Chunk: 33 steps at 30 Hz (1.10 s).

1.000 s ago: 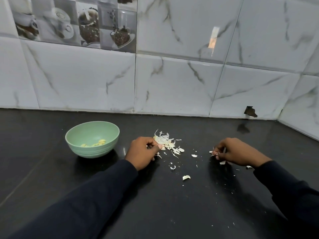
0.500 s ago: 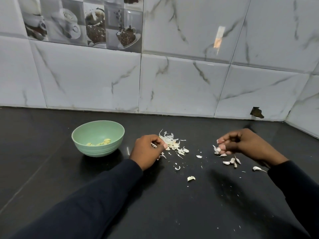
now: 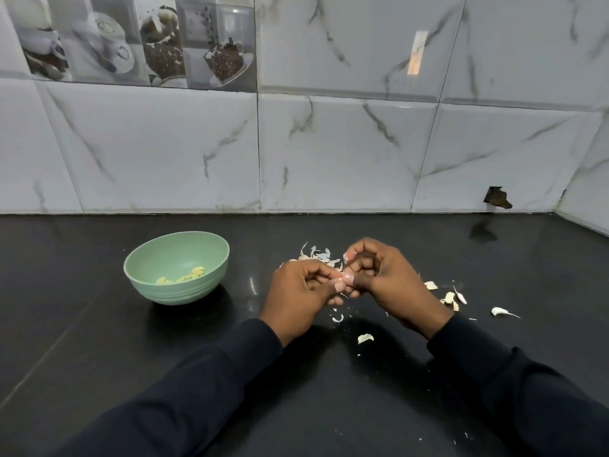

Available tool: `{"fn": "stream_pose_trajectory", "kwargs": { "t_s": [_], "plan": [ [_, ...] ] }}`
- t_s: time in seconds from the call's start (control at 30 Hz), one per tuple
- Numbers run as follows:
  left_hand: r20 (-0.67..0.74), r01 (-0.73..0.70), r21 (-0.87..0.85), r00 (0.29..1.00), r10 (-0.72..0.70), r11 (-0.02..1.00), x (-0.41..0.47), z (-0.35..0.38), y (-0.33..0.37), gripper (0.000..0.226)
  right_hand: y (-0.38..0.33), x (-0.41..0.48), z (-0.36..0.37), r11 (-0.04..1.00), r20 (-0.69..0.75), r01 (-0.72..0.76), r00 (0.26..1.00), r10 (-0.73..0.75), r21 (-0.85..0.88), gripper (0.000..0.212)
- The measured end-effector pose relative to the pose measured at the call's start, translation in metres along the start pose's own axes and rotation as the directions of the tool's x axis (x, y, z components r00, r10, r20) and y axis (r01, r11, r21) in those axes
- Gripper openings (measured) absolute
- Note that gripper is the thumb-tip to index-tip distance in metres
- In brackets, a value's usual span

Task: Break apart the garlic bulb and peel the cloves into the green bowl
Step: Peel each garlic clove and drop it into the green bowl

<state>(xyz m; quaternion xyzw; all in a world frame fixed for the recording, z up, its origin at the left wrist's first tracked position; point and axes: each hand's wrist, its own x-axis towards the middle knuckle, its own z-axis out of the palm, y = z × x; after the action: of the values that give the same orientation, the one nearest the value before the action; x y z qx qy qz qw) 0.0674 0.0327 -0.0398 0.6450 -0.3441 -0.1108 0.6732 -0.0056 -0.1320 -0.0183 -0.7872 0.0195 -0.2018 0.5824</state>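
Note:
My left hand (image 3: 300, 296) and my right hand (image 3: 385, 278) meet above the black counter, fingertips together, pinching a small garlic clove (image 3: 346, 278) that is mostly hidden by the fingers. The green bowl (image 3: 176, 268) stands to the left with a few peeled yellowish cloves (image 3: 184, 277) inside. Several unpeeled cloves (image 3: 449, 296) lie on the counter to the right of my hands, and one more clove (image 3: 499, 311) lies farther right. A pile of white garlic skins (image 3: 316, 255) sits just behind my hands.
Loose skin scraps (image 3: 365, 338) and crumbs dot the black counter (image 3: 99, 357) in front of my hands. The marble-tiled wall (image 3: 329, 153) closes the back and the right corner, with a broken hole (image 3: 497, 197) low in one tile.
My right hand left the cloves on the right and moved left with a clove. My left hand lifted off the skin pile to meet it. The camera view shifted slightly.

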Motion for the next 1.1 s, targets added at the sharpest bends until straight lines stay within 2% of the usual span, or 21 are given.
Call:
{"fn": "stream_pose_trajectory", "kwargs": {
  "t_s": [0.2,0.3,0.37,0.5,0.6,0.7,0.8,0.93,1.1],
  "plan": [
    [-0.022,0.051,-0.076,0.998,-0.053,0.996,0.000,0.005,-0.002,0.013,0.004,-0.004,0.010,0.996,-0.020,0.083,0.996,-0.083,-0.035,0.031],
    [-0.026,0.086,-0.159,0.996,-0.091,0.984,-0.001,0.006,0.001,0.013,0.003,-0.003,0.009,0.999,-0.005,0.048,0.999,-0.048,0.000,0.029],
    [-0.032,0.122,-0.242,0.991,-0.133,0.963,0.000,0.004,0.003,0.012,0.003,-0.003,0.003,1.000,0.056,-0.017,0.998,0.018,-0.002,0.025],
    [-0.045,0.173,-0.285,0.980,-0.194,0.943,-0.001,-0.001,0.003,0.007,-0.002,-0.010,-0.012,0.959,0.195,-0.111,0.967,0.164,-0.259,0.016],
    [-0.055,0.212,-0.279,0.970,-0.236,0.937,-0.001,-0.001,-0.001,0.006,-0.004,-0.011,-0.016,0.933,0.158,-0.057,0.980,0.120,-0.356,0.009],
    [-0.048,0.216,-0.275,0.970,-0.238,0.937,0.000,-0.001,-0.001,0.004,-0.005,-0.010,-0.014,0.971,0.107,-0.019,0.993,0.046,-0.240,0.003],
    [-0.034,0.212,-0.289,0.972,-0.231,0.934,0.000,-0.001,0.001,0.004,-0.005,-0.009,-0.013,0.993,0.086,-0.022,0.996,0.032,-0.116,0.012],
    [-0.051,0.162,-0.230,0.983,-0.178,0.960,0.000,0.000,0.001,0.007,-0.007,-0.010,-0.010,0.989,0.124,0.012,0.992,0.006,-0.147,0.011],
    [-0.104,0.081,-0.137,0.990,-0.096,0.987,0.000,0.003,0.004,0.006,-0.009,-0.011,-0.008,0.983,0.103,0.006,0.995,0.013,-0.184,0.015]
  ]
}}
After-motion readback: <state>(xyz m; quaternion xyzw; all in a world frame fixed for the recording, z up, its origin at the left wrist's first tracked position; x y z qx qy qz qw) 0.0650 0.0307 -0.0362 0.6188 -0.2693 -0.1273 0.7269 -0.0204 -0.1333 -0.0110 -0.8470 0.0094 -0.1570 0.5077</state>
